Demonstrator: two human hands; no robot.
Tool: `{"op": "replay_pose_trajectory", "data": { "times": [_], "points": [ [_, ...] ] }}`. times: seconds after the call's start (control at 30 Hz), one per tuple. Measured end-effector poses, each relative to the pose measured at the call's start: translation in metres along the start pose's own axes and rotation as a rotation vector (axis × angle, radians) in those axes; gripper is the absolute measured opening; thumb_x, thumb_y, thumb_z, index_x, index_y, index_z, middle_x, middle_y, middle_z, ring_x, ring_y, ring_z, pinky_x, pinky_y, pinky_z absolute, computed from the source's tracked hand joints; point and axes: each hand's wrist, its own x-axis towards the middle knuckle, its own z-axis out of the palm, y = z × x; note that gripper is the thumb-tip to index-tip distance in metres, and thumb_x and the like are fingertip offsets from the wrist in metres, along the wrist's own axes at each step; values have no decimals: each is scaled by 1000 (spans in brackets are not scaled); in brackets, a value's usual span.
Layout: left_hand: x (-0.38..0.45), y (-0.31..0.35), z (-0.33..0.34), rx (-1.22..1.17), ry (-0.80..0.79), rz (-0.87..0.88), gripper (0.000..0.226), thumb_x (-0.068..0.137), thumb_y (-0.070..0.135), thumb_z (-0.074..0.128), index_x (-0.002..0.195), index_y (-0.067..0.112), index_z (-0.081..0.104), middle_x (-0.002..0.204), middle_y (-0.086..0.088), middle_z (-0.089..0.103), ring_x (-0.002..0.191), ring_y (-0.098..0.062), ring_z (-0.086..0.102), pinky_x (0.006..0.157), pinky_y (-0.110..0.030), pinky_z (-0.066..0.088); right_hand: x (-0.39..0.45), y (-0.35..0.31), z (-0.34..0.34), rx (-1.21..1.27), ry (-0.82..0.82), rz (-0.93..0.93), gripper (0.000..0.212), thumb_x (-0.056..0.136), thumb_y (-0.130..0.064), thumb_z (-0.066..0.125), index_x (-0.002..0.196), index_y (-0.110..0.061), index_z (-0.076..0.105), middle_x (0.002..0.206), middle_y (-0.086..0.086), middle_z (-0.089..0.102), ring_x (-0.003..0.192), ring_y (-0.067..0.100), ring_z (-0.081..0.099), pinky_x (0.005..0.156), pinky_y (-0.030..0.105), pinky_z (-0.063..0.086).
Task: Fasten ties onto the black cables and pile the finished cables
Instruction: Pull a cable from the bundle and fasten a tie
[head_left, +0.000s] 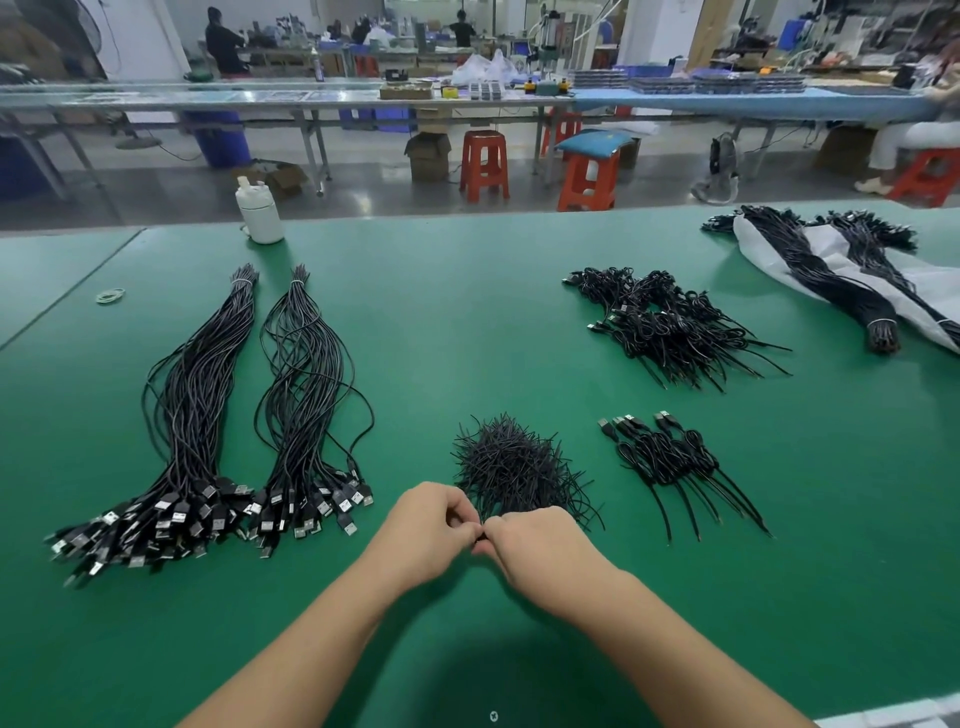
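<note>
My left hand and my right hand meet fingertip to fingertip low in the middle of the green table. Between them they pinch a small black piece, mostly hidden by the fingers; I cannot tell whether it is a tie alone or a coiled cable with a tie. Just beyond the hands lies a heap of short black ties. To the right sits a small pile of coiled, tied cables, with a bigger pile of tied cables farther back. Two long bundles of loose USB cables stretch along the left.
A white bottle stands at the table's far edge. Rubber bands lie at the far left. More bundled cables on a white plastic sheet occupy the far right. Red stools, benches and people are beyond the table.
</note>
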Motion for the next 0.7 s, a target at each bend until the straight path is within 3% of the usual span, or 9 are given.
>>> {"op": "replay_pose_trajectory", "data": {
  "times": [0.1, 0.2, 0.27, 0.37, 0.47, 0.6, 0.7],
  "points": [
    [-1, 0, 0, 117, 5, 27, 24, 84, 24, 67, 63, 31, 57, 69, 12, 63, 70, -11, 59, 67, -25, 49, 3, 3, -11, -38, 10, 2, 44, 100, -55, 41, 103, -17, 64, 103, 4, 64, 98, 27, 60, 71, 37, 40],
    [0, -1, -1, 135, 19, 31, 22, 86, 22, 62, 66, 29, 56, 67, 11, 61, 67, -11, 56, 64, -23, 46, 3, 6, -18, -132, 221, -42, 39, 83, -53, 66, 102, -19, 69, 108, 1, 65, 107, 27, 56, 91, 39, 46],
    [1, -4, -6, -9, 15, -31, 17, 86, 18, 63, 69, 23, 62, 65, 7, 63, 58, -8, 50, 53, -18, 39, 2, 4, -16, -105, 398, -39, 35, 76, -42, 77, 103, -21, 69, 118, 4, 63, 120, 30, 53, 106, 47, 40],
    [0, -9, -17, -443, -20, -143, 8, 85, 11, 65, 78, 12, 68, 72, -4, 73, 63, -12, 58, 58, -25, 39, 3, 3, -13, -54, 556, -124, 31, 79, -14, 71, 110, -20, 70, 126, 6, 63, 127, 33, 50, 111, 51, 36],
    [-2, -11, -25, -852, -160, -217, 8, 90, 1, 61, 87, 6, 67, 75, -8, 72, 71, -18, 71, 53, -24, 39, 2, 6, -18, 17, 523, -192, 50, 77, -3, 67, 125, -18, 68, 132, 2, 63, 125, 27, 55, 108, 39, 43],
    [0, -9, -23, -936, -202, -224, 8, 91, -1, 59, 89, 4, 65, 71, -6, 67, 66, -16, 67, 54, -21, 48, 0, 2, -22, 336, 406, -124, 53, 81, 6, 65, 131, -13, 65, 135, 6, 62, 120, 22, 61, 100, 33, 51],
    [1, -8, -18, -989, -195, -220, 6, 92, 1, 59, 93, 3, 64, 71, -7, 66, 66, -16, 66, 59, -23, 52, -1, -2, -20, 478, 405, -59, 48, 86, 7, 60, 130, -11, 66, 136, 7, 60, 121, 22, 61, 104, 33, 48]
  ]
}}
